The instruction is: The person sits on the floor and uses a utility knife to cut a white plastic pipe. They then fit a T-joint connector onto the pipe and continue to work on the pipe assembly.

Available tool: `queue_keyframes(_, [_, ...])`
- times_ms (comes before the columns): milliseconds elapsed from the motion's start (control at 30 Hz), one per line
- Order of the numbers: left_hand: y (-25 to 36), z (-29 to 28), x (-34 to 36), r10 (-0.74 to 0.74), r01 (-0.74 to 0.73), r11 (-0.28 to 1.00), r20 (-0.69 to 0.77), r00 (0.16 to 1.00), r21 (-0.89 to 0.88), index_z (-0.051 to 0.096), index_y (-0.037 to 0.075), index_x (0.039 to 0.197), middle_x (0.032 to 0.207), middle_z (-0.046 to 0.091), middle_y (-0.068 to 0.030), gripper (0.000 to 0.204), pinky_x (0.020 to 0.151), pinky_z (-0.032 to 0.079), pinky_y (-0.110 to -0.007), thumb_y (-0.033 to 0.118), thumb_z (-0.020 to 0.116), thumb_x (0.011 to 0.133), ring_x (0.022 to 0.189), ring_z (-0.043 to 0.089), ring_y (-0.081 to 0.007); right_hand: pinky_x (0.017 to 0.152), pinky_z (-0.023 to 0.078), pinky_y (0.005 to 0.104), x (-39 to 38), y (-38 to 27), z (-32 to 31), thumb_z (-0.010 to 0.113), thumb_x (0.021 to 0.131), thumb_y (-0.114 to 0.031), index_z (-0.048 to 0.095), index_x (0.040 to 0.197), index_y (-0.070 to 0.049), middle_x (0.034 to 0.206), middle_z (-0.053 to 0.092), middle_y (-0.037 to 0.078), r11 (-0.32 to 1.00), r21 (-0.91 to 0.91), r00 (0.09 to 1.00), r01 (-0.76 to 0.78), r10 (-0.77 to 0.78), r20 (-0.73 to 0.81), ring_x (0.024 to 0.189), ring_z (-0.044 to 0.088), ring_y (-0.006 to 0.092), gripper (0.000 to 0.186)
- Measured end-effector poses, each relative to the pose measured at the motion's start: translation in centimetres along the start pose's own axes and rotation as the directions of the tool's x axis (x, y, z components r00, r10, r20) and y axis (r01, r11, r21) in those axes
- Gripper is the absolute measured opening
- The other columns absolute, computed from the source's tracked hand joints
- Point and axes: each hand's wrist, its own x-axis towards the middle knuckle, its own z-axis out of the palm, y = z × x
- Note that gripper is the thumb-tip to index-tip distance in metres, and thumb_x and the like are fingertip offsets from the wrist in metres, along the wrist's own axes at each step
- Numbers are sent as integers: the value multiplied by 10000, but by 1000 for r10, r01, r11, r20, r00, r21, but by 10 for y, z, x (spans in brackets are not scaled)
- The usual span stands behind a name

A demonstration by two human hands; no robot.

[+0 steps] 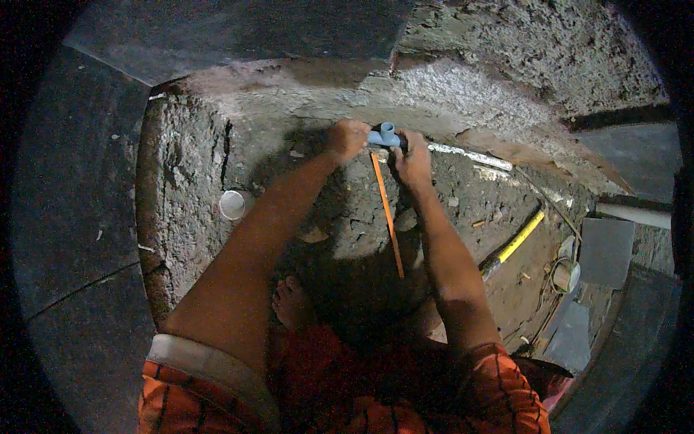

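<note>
My left hand (348,139) is closed on the left end of a blue-grey plastic tee fitting (386,136), its branch pointing up. My right hand (412,158) grips the fitting's right end. The fitting is held low at the back of a rough trench. Just right of my right hand runs a white-smeared pipe (470,156) along the wall's foot. An orange strip (384,206) lies on the dirt below the fitting, pointing toward me. How the fitting meets the white pipe is hidden by my right hand.
A white round pipe opening (232,205) is at left. Dark tiles (79,181) border the trench, and a rough wall (520,58) rises behind. At right lie a yellow tool (520,236), grey tile pieces (606,249), a thin cord and a cup-like container (565,275). My bare foot (293,296) is below.
</note>
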Motion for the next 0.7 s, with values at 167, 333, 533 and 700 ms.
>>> queue_keyframes(167, [-7, 17, 1, 85, -83, 996, -110, 990, 21, 762, 11, 1032, 906, 773, -165, 226, 775, 579, -373, 94, 639, 862, 847, 751, -257, 937, 507, 516, 2, 13, 9, 711, 854, -78, 641, 1235, -86, 1163, 626, 205, 997, -7, 996, -76, 76, -54, 1081, 616, 438, 388])
queue_keyframes(333, [-30, 29, 18, -19, 22, 1000, -328, 944, 6, 765, 14, 1004, 918, 778, -152, 206, 797, 575, -357, 49, 622, 859, 864, 756, -245, 902, 514, 527, 9, -4, 12, 713, 857, -85, 665, 1187, -93, 1155, 625, 208, 990, -80, 993, -120, 118, -28, 1049, 619, 452, 334])
queue_keyframes(533, [-32, 42, 18, -70, 24, 990, -330, 942, -142, 768, 30, 984, 917, 782, -127, 198, 796, 573, -340, 10, 601, 879, 862, 755, -214, 880, 520, 498, 4, 9, 7, 739, 852, -121, 684, 1150, -82, 1082, 659, 191, 991, -31, 988, -129, 125, -95, 1017, 640, 417, 306])
queue_keyframes(700, [-62, 23, 21, 375, -329, 927, -376, 848, 181, 763, 27, 1003, 889, 774, -100, 195, 707, 564, -332, -6, 603, 897, 785, 729, -183, 862, 543, 464, 10, -4, 14, 735, 877, -176, 698, 1165, -78, 1046, 719, 188, 988, 36, 986, -151, 153, -73, 954, 693, 385, 307])
